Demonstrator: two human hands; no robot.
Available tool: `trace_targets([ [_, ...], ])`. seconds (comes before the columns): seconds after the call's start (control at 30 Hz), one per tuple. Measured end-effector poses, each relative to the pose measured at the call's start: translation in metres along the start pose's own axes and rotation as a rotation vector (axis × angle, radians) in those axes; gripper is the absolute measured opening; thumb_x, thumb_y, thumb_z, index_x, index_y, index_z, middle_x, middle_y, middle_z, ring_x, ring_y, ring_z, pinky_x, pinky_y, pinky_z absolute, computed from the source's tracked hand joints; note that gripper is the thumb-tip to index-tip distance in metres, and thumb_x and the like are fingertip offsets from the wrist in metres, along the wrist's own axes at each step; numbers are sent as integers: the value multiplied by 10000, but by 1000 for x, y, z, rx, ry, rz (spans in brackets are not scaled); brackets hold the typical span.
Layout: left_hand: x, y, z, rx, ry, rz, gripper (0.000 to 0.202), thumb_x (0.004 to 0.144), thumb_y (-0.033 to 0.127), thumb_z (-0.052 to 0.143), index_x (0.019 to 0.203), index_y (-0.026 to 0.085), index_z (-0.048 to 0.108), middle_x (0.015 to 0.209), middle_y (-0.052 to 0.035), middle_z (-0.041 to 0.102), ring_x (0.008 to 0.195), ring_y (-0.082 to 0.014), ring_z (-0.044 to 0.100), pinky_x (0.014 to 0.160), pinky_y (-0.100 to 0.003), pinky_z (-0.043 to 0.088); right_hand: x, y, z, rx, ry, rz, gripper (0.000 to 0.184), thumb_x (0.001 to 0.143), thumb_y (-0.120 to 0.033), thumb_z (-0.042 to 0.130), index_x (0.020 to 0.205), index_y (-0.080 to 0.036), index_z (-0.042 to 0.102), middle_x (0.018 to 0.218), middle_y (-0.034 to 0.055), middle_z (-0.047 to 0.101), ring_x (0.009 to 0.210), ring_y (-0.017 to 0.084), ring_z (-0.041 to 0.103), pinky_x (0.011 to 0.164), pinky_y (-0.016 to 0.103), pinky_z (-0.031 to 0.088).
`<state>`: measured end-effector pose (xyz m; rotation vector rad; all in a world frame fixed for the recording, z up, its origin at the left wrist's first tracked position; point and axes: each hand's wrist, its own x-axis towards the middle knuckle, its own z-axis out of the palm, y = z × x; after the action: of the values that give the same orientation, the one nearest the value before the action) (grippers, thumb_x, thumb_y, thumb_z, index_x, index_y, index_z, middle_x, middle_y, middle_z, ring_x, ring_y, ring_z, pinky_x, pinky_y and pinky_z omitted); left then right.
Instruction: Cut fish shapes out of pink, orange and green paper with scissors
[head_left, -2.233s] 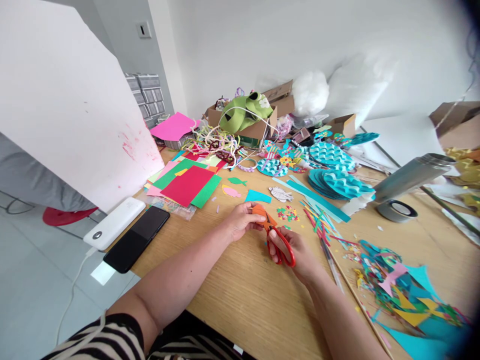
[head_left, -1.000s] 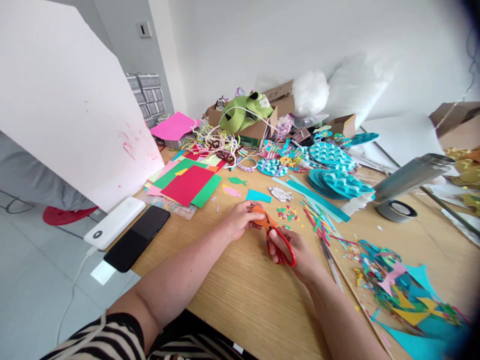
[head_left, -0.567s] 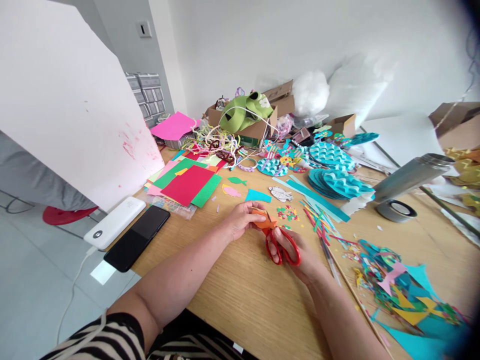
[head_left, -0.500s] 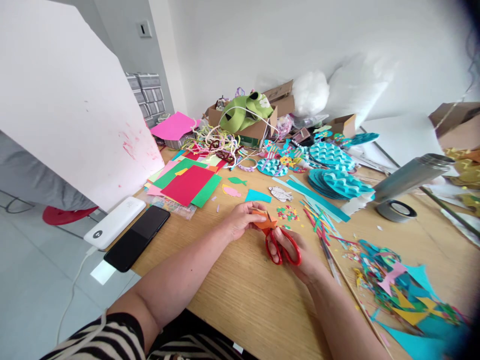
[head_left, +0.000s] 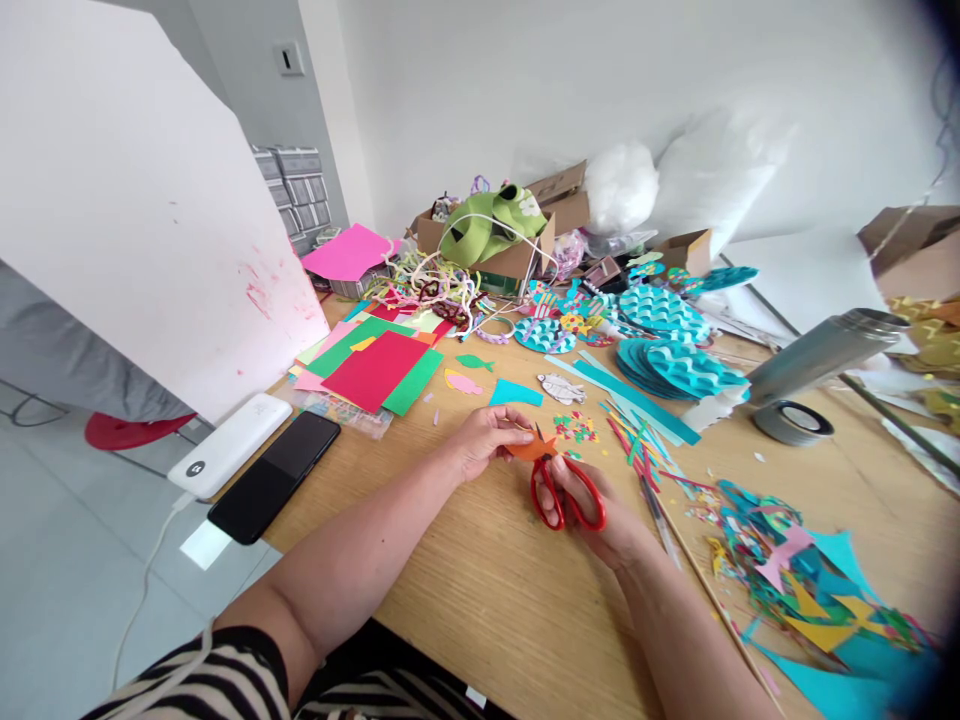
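My left hand [head_left: 489, 441] pinches a small piece of orange paper [head_left: 529, 450] between thumb and fingers, above the middle of the wooden table [head_left: 480, 590]. Red-handled scissors [head_left: 559, 500] are in my right hand [head_left: 600, 515], fingers through the loops. Their blades meet the right side of the orange paper, partly hidden by it. Just beyond my hands lie a blue paper piece [head_left: 516, 392], a pink and yellow paper fish [head_left: 463, 382], a green paper fish [head_left: 474, 362] and a drawn white fish [head_left: 562, 388]. Tiny colored paper bits [head_left: 576, 428] are scattered beside the scissors.
At left lie a black phone [head_left: 276, 475], a white power bank [head_left: 229, 445] and stacked colored paper [head_left: 379, 370]. To the right are paper scraps [head_left: 810, 580], a thin stick [head_left: 712, 590], a tape roll [head_left: 793, 421], a metal flask [head_left: 825, 355] and blue wavy discs [head_left: 675, 365].
The orange paper has turned slightly in my left hand, and the scissors have shifted a little along its right side. Everything else stays in place.
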<state>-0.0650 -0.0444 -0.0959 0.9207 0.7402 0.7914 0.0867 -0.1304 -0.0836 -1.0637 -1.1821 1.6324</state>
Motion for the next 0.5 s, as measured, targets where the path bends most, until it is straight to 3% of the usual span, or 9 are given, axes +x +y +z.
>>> trace_targets([
  [0.5,-1,1,-1,-52,-18,-12,402,525,212,827,857,140,613,756,-25,659,620,-136,623,470,-206,451,0,0,0,-40,34,36,514,808,-633,606,607,-160,584,536,14,551,458,101,473,448,215,336],
])
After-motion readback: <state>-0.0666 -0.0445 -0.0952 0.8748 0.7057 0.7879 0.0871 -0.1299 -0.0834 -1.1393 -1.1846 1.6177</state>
